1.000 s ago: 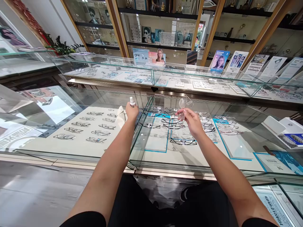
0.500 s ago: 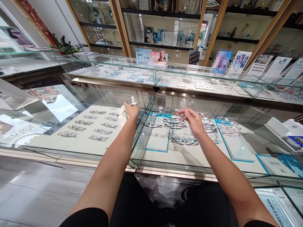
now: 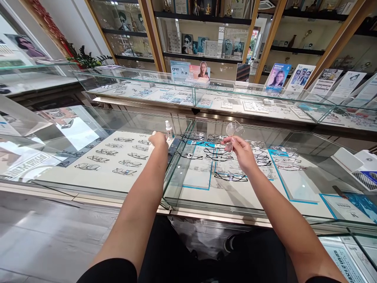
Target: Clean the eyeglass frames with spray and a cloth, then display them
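My right hand (image 3: 240, 151) pinches a pair of thin-rimmed eyeglasses (image 3: 231, 128) and holds them raised above the glass counter. My left hand (image 3: 159, 140) is closed, back towards me, with a bit of white cloth (image 3: 151, 148) showing at its left side. Its fingertips are hidden. Just right of this hand a small white spray bottle (image 3: 169, 130) stands upright on the counter, apart from the fingers. Under the glass, several eyeglass frames (image 3: 231, 177) lie in rows below both hands.
The glass display counter (image 3: 173, 204) runs across in front of me. An open white box (image 3: 365, 167) sits on its right end. Behind is a second glass case (image 3: 193, 94) with standing promotional cards (image 3: 278, 76). Wall shelves (image 3: 203, 17) rise farther back.
My left hand has come away from the spray bottle and moved slightly left, leaving it standing. The cloth is now mostly hidden. My right hand keeps the eyeglasses in nearly the same place.
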`<state>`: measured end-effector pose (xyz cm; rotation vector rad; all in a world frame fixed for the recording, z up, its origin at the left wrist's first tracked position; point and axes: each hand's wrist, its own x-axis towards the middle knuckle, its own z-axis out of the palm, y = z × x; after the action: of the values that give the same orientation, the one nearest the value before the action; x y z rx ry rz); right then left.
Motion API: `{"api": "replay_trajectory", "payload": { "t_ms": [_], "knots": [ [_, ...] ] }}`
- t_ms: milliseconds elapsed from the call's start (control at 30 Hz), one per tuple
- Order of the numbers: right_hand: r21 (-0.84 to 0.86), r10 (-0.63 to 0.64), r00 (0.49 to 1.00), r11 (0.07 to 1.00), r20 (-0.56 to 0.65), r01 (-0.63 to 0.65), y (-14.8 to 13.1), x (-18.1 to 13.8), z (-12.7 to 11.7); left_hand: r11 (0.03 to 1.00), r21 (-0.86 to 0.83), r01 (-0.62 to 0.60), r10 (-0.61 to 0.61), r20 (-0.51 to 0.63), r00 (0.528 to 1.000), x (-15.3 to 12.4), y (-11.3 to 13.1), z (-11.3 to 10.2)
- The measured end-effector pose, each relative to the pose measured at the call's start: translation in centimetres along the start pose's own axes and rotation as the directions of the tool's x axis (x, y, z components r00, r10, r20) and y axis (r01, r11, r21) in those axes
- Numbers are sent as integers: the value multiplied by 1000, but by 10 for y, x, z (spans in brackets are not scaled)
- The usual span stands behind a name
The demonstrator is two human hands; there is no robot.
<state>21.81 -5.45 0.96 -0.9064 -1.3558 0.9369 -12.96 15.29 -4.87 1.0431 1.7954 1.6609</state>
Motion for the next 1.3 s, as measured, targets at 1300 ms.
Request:
{"api": "replay_trajectory", "payload": {
  "t_ms": [1300],
  "knots": [
    [544, 9, 975, 829, 220, -130, -24, -9, 6, 821, -555, 133, 411, 736, 538, -201, 114, 10]
  ]
}}
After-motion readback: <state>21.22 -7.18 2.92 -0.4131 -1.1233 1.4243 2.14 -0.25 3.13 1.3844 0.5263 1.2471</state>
